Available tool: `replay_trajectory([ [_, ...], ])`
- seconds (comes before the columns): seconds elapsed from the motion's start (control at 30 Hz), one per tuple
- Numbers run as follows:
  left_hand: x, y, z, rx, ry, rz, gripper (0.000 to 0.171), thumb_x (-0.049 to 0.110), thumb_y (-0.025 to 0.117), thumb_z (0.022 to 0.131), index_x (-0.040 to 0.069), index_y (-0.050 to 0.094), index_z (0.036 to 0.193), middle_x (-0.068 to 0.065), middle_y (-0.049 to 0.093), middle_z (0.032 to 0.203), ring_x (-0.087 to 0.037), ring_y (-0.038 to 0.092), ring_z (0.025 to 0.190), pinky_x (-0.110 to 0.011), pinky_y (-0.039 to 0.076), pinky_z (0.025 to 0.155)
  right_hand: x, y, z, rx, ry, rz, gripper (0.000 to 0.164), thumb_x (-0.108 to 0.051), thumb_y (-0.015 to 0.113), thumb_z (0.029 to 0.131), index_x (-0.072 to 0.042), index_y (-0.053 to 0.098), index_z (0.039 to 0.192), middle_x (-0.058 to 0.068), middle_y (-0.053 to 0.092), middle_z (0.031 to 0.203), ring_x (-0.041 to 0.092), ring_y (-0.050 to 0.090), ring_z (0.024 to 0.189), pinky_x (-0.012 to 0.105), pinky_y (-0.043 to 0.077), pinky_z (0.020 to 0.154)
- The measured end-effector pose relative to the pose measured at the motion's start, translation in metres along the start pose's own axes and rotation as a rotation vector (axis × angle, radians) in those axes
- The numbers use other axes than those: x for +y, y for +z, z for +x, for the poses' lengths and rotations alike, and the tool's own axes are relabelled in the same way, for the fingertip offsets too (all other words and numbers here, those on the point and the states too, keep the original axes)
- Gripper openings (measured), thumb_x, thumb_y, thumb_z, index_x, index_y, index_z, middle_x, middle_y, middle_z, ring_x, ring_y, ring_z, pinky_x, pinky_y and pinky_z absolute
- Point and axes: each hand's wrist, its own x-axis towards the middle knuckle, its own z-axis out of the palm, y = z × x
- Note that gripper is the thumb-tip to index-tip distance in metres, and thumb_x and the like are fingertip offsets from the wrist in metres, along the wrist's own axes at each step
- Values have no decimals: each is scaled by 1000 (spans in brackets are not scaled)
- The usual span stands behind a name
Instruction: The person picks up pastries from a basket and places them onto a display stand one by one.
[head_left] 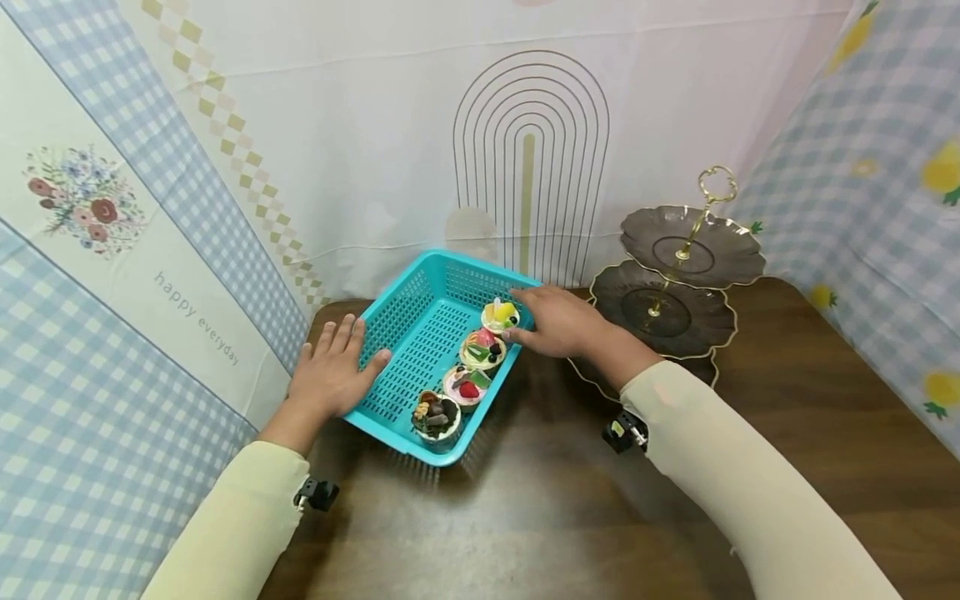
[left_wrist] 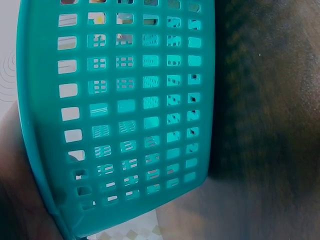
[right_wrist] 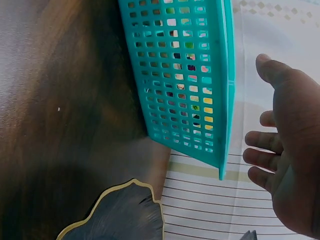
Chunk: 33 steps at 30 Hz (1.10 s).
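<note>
A turquoise slatted basket sits on the table, with several small decorated cakes lined up along its right side. The farthest cake has yellow fruit on top; the nearest one is dark-topped. My left hand lies over the basket's left rim, fingers straight and spread, thumb pointing inward. Its edge shows beside the basket wall in the left wrist view. Across the far right rim, my right hand reaches toward the yellow-topped cake. In the right wrist view its relaxed fingers hold nothing and are apart from the basket.
A three-tier dark cake stand with gold edges and a ring handle stands right of the basket, close to my right forearm. Patterned cloth hangs behind and at both sides of the wooden table.
</note>
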Motion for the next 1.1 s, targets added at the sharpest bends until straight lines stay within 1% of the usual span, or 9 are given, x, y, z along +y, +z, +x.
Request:
replay_trajectory([
  [0.13, -1, -1, 0, 6, 0, 4, 97, 77, 8, 99, 7, -1, 165, -14, -7, 171, -41, -9, 154, -69, -5, 117, -1, 1, 11, -23, 41, -4, 84, -55, 56, 102, -2, 30, 161, 21, 47, 153, 42, 43, 141, 57, 32, 116],
  [0.23, -1, -1, 0, 10, 1, 3, 97, 77, 8, 98, 7, 0, 165, -13, -6, 171, -41, -8, 154, -69, -5, 117, -2, 2, 18, -32, 67, -13, 85, -56, 57, 101, -1, 30, 161, 21, 49, 151, 41, 46, 138, 57, 37, 113],
  [0.47, -2, -1, -1, 15, 4, -5, 97, 77, 8, 99, 7, 1, 165, -14, -5, 171, -41, -7, 154, -69, -6, 117, 1, 7, 35, -78, 109, -33, 85, -57, 56, 100, -2, 31, 160, 20, 48, 153, 41, 46, 138, 55, 38, 112],
  [0.6, -3, -1, 0, 21, 4, 1, 96, 76, 8, 99, 7, 1, 165, -13, -4, 171, -41, -8, 154, -67, -7, 118, 1, 9, 43, -100, 129, -38, 86, -58, 57, 99, -2, 32, 160, 20, 52, 149, 39, 51, 133, 54, 42, 109],
  [0.77, -3, 0, -1, 18, 10, 3, 96, 76, 8, 99, 7, 1, 165, -15, -4, 171, -42, -8, 154, -68, -8, 117, 1, 11, 46, -137, 173, -49, 87, -56, 60, 98, -3, 31, 161, 19, 57, 143, 38, 58, 126, 53, 46, 104],
  [0.97, -3, 0, -1, 14, 7, 2, 96, 77, 8, 99, 7, 0, 165, -15, -4, 171, -42, -10, 154, -68, -9, 117, 0, 12, 53, -159, 170, -88, 84, -52, 63, 98, -1, 35, 159, 19, 56, 145, 36, 56, 128, 52, 46, 106],
  [1.03, -3, 0, -1, 15, 8, 3, 96, 77, 8, 99, 7, 0, 165, -15, -4, 171, -42, -10, 154, -68, -9, 117, -1, 14, 55, -166, 169, -106, 82, -51, 64, 98, 0, 38, 157, 18, 57, 143, 33, 58, 122, 50, 48, 101],
  [1.1, -3, 0, -1, 15, 9, 5, 96, 77, 8, 99, 7, 1, 165, -15, -4, 171, -42, -9, 154, -68, -9, 117, -1, 15, 58, -175, 172, -116, 78, -50, 64, 98, 0, 42, 154, 16, 61, 136, 29, 61, 112, 48, 50, 93],
])
